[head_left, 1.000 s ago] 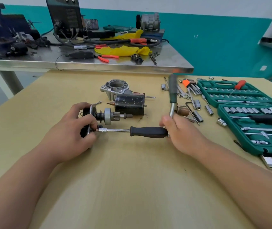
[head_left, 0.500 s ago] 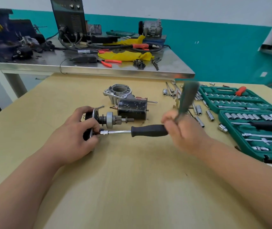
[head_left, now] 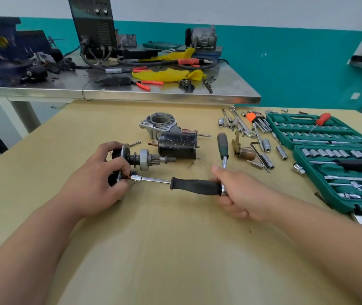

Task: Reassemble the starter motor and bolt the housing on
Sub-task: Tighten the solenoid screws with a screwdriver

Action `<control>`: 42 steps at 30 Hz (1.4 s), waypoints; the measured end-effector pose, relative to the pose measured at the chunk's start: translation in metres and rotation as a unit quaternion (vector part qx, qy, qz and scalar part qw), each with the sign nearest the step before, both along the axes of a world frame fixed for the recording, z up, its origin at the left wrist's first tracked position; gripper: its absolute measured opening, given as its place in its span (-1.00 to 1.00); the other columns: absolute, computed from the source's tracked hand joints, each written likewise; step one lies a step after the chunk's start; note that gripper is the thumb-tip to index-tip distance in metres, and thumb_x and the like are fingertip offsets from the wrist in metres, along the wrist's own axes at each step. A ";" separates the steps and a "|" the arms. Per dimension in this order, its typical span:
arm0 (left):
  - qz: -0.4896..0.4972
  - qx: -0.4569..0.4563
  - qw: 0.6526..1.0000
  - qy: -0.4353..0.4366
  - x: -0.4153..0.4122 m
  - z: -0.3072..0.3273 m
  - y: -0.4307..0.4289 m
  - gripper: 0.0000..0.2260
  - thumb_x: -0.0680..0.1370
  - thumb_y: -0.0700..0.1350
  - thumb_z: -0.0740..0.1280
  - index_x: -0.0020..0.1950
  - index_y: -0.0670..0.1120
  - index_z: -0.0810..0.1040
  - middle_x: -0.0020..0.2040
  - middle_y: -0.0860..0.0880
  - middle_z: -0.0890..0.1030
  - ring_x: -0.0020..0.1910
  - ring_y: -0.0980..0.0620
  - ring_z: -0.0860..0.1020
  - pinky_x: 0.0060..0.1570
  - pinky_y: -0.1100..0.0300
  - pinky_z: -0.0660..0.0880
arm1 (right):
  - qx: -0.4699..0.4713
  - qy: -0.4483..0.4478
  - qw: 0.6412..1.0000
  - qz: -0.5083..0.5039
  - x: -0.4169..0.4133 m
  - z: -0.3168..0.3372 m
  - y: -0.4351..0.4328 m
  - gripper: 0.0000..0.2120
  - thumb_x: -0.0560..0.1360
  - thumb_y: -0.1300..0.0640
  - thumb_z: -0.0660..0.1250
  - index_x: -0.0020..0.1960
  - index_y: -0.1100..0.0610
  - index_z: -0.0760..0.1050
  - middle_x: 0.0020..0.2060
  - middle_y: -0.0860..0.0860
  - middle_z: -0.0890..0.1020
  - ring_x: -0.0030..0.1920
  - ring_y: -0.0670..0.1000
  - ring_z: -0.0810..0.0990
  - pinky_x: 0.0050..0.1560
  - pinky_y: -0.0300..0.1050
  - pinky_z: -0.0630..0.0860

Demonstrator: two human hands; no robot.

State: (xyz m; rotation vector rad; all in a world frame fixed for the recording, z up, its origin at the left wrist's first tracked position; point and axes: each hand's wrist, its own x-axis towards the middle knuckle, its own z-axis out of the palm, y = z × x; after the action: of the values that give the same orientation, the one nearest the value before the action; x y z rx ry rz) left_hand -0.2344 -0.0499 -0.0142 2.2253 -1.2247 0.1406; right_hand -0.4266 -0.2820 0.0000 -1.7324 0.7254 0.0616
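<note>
My left hand grips a starter end plate with its shaft and pinion gear lying sideways on the table. A socket driver with a black handle has its socket against the plate's lower edge. A ratchet with a green grip is fitted to the driver's rear end, and my right hand grips that joint. The black motor body and grey aluminium nose housing lie just behind.
Two open green socket cases lie at the right, with loose sockets, hex keys and a copper-coloured part between them and the motor. Behind the wooden table stands a steel bench with a welder, pliers and yellow cloth.
The ratchet's green grip swung to the right, then back toward upright, as my right hand worked it on the driver's end. My left hand kept hold of the plate.
</note>
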 end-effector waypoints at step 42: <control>0.001 0.001 1.000 -0.011 -0.001 -0.003 0.002 -0.90 0.37 -0.03 0.29 -0.20 0.16 0.41 0.29 0.27 0.24 -0.09 0.29 0.46 -0.24 0.15 0.46 | 0.070 -0.059 0.996 0.002 0.008 0.017 -0.014 -0.60 0.62 -0.12 0.06 0.03 0.14 0.52 -0.53 -0.07 0.34 -0.54 -0.05 0.25 -0.56 -0.19 0.26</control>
State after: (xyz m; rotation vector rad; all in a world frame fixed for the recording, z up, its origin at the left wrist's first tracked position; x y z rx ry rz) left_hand -0.2353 -0.0480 -0.0171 2.2317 -1.2357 0.1662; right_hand -0.4187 -0.2955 0.0172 -1.5891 0.6154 0.0122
